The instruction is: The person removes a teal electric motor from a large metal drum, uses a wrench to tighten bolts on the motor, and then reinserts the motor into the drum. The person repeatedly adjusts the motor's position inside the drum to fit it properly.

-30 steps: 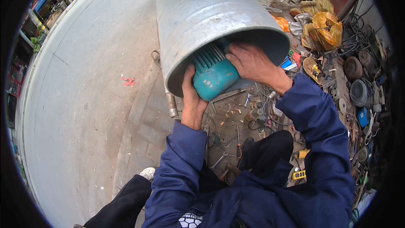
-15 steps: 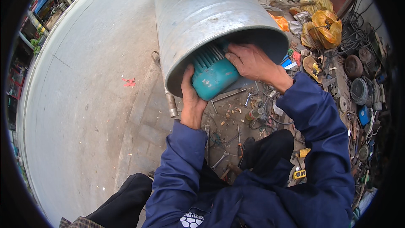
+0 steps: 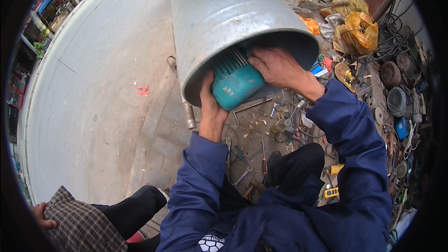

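A teal electric motor (image 3: pixel 237 87) with cooling fins and a rounded, scuffed end cover sits in the mouth of a large grey metal cylinder (image 3: pixel 233 11). Its far end is lost in the shadow inside. My left hand (image 3: pixel 211 100) grips the motor's left side and underside, thumb up along the cover. At the motor's upper right, my right hand (image 3: pixel 279 66) is closed, its thumb and fingers pressed together beside the fins. Whatever those fingers pinch is hidden.
Below the cylinder lie a wrench (image 3: pixel 243 176), a screwdriver (image 3: pixel 264 158) and a T-handled bar (image 3: pixel 252 106). Cables, scrap parts and yellow bags (image 3: pixel 361 32) crowd the right side. Another person's leg and plaid garment (image 3: pixel 84 219) are close at lower left.
At lower left, the other person has come further into view, now showing a hand and more plaid cloth. My hands and the motor have hardly moved.
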Tool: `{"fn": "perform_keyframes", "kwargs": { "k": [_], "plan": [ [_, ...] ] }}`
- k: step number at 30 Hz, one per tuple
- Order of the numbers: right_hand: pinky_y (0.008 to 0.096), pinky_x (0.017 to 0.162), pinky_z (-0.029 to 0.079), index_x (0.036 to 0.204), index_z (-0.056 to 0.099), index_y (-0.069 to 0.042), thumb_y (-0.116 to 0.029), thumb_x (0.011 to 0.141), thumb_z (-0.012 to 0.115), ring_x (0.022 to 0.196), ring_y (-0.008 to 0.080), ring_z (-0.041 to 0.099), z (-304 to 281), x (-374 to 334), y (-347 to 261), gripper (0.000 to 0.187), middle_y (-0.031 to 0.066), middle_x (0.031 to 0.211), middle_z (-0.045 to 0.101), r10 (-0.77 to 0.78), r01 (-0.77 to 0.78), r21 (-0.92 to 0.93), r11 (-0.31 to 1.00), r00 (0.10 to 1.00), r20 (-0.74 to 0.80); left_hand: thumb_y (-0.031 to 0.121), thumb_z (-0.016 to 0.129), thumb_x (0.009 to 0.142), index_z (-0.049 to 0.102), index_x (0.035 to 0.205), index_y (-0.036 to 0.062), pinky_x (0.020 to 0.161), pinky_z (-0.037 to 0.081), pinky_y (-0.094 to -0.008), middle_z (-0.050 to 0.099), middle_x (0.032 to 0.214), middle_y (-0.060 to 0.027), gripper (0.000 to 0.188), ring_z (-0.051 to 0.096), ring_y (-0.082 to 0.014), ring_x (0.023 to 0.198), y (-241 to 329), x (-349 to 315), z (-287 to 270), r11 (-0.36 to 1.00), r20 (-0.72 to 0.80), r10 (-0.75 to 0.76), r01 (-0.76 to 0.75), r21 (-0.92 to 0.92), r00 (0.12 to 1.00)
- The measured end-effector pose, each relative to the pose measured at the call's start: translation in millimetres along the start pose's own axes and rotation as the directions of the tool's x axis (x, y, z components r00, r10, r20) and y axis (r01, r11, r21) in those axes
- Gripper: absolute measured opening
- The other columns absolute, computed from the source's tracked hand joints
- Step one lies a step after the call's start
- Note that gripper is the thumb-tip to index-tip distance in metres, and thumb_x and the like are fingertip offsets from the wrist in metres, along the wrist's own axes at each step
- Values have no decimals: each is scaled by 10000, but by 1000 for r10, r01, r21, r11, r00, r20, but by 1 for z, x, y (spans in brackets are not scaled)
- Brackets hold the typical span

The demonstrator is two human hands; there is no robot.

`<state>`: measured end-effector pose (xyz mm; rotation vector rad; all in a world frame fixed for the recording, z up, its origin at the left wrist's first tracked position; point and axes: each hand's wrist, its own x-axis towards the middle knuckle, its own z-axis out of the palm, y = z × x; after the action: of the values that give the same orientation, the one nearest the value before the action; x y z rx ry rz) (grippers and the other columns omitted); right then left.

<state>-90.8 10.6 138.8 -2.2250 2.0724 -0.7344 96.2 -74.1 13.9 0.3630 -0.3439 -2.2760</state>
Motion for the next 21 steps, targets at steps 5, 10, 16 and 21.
{"fn": "perform_keyframes", "kwargs": {
  "k": [5, 10, 16, 21],
  "plan": [
    [570, 794, 518, 1028, 634, -14, -267, 1003, 583, 915, 492, 662, -5, -3, -1, 259, 264, 938, 691, -3, 3, 145, 989, 1000, -3, 381, 666, 1016, 571, 1415, 37, 1018, 584, -436, 678, 1315, -129, 535, 688, -277, 1167, -1, 0, 0, 1000, 8, 20, -20, 6, 1000],
    [550, 797, 524, 1043, 639, -20, -264, 1002, 585, 928, 491, 666, 1, 0, -3, 253, 268, 957, 700, 7, -7, 30, 1000, 1000, -3, 393, 663, 1020, 576, 1413, 42, 1017, 582, -428, 681, 1317, -123, 534, 689, -265, 1166, 0, -3, 1, 999, 1, 19, -19, 28, 1000],
    [555, 802, 516, 1057, 632, -17, -241, 1001, 567, 945, 493, 664, -12, 1, -5, 241, 264, 977, 702, 40, -46, 110, 993, 998, 56, 499, 654, 993, 628, 1373, 91, 1021, 572, -467, 710, 1307, -127, 558, 707, -299, 1145, 0, -3, 9, 994, -34, 57, -53, 94, 998],
    [557, 801, 515, 1063, 616, -6, -230, 1000, 564, 946, 498, 664, -4, 1, -5, 238, 264, 951, 699, -18, 18, 106, 994, 1000, 3, 502, 655, 992, 627, 1379, 92, 1026, 569, -459, 709, 1318, -124, 565, 705, -296, 1152, -1, -2, 5, 994, -29, 41, -38, 104, 999]
  ]
}}
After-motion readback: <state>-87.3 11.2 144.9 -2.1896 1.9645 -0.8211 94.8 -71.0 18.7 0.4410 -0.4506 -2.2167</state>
